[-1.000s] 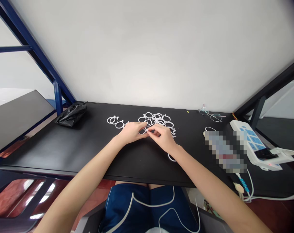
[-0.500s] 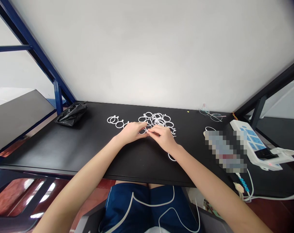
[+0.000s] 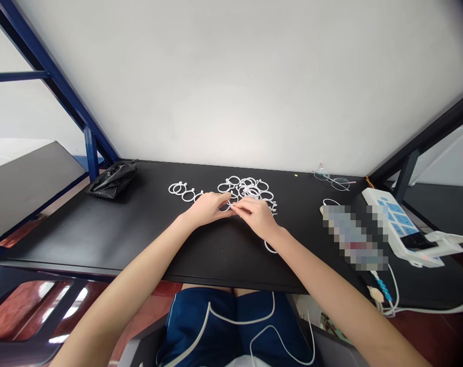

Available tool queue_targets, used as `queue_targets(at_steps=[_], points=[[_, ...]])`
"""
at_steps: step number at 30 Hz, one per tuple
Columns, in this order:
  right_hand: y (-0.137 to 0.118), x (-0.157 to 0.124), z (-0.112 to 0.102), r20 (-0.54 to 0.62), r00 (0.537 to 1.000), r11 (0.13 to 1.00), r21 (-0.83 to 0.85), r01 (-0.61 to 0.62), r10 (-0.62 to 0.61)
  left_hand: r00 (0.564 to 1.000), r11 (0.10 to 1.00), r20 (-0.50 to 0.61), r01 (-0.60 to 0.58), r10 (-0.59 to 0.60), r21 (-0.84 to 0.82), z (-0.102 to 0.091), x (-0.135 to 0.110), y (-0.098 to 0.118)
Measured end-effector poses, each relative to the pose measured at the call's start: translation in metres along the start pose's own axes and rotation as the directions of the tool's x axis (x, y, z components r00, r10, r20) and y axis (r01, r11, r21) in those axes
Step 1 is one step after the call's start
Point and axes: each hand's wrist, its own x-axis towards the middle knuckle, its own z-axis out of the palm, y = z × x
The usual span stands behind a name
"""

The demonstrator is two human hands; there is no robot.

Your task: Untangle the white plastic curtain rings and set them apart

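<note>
A heap of several white plastic rings (image 3: 248,187) lies on the black table (image 3: 139,229), just beyond my hands. My left hand (image 3: 207,208) and my right hand (image 3: 257,216) meet at the near edge of the heap, fingertips pinched together on one white ring (image 3: 231,206). A short row of rings (image 3: 182,191) lies to the left of the heap. One more ring (image 3: 270,248) peeks out under my right wrist.
A crumpled black bag (image 3: 112,181) sits at the table's back left. Eyeglasses (image 3: 332,180) lie at the back right. A white power strip (image 3: 401,224) with cables, and a blurred object (image 3: 353,237), occupy the right side. Blue frame struts (image 3: 89,153) rise on the left.
Both hands stay at the same spot by the heap; only the fingers shift slightly on the ring.
</note>
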Motion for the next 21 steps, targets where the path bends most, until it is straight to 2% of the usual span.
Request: queue_targets(at_steps=[9, 21], points=[[-0.0021, 0.0005, -0.001, 0.008, 1.0, 1.0, -0.001, -0.009, 0.009, 1.0, 0.997, 0.02, 0.019, -0.018, -0.077, 0.0037, -0.0001, -0.0032], [-0.0028, 0.0003, 0.0, -0.011, 1.0, 1.0, 0.009, -0.013, 0.013, 0.999, 0.997, 0.023, 0.028, -0.027, -0.075, 0.0016, -0.0006, -0.0014]])
